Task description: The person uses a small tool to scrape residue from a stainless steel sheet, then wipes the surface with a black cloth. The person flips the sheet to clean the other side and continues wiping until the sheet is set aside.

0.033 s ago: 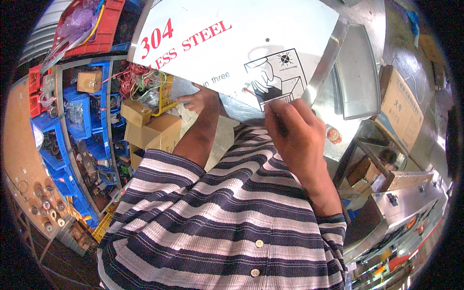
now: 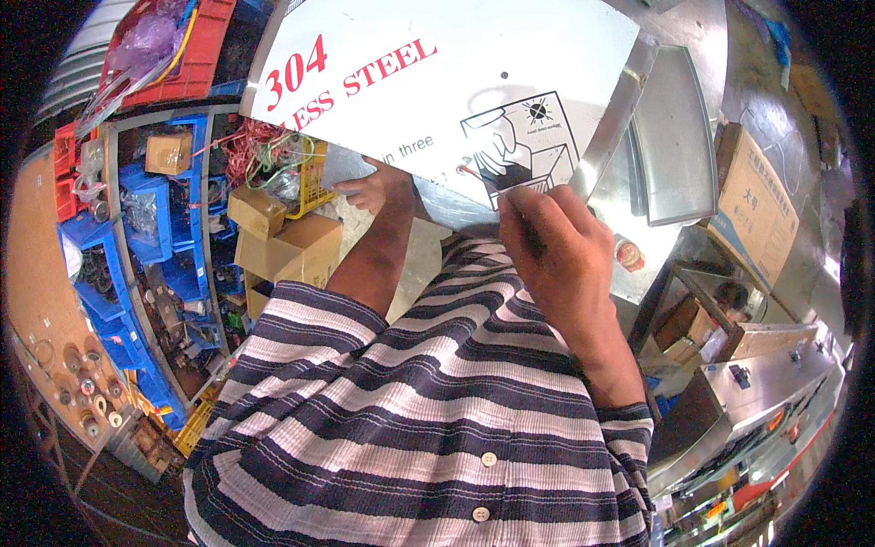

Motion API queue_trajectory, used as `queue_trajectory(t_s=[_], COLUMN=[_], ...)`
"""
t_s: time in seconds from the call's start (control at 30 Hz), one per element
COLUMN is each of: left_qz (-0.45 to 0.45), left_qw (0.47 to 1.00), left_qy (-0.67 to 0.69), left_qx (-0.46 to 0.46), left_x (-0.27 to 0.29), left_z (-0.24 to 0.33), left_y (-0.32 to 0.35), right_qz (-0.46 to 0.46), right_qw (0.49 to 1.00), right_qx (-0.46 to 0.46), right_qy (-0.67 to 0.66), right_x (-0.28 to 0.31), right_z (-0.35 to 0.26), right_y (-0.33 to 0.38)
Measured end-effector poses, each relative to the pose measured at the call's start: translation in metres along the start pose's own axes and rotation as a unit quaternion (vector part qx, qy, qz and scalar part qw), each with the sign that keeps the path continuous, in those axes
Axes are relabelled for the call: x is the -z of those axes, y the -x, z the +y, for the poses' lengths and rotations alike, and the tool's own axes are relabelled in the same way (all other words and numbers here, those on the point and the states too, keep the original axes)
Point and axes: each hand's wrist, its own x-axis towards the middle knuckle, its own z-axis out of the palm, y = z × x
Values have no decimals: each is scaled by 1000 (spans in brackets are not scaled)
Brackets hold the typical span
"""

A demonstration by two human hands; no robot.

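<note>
A large sheet-metal panel (image 2: 392, 100), covered in white film with red and black print, lies in front of me with bare grey metal along its near edge. My left hand (image 2: 372, 189) grips that edge on the left, with part of the fingers hidden. Over the panel's near right part, my right hand (image 2: 558, 251) is closed in a pinch, knuckles up. A thin reddish-tipped piece (image 2: 468, 170) shows just beyond its fingers; whether the hand holds it I cannot make out.
A framed grey panel (image 2: 674, 137) and a round red-labelled item (image 2: 629, 254) lie to the right, near a large carton (image 2: 756, 196). On the left stand shelves with blue bins (image 2: 146, 210), an open cardboard box (image 2: 296, 248) and a red crate (image 2: 196, 55).
</note>
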Motion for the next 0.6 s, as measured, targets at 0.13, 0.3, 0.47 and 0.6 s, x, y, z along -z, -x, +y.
queue_trajectory(t_s=[0.13, 0.3, 0.47, 0.6], left_qz=[-13, 3, 5, 7], left_qw=[1000, 1000, 1000, 1000], left_qy=[-1, -9, -10, -11], left_qx=[0, -1, 0, 2], left_x=[6, -4, -5, -5], left_z=[9, 6, 6, 8], left_y=[3, -1, 0, -1], right_qz=[-3, -4, -11, 10], right_qw=[1000, 1000, 1000, 1000], right_qx=[15, 6, 20, 25], right_qy=[-9, -7, 4, -3], right_x=[-3, 0, -3, -5], right_z=[3, 2, 4, 8], right_y=[-2, -3, 0, 0])
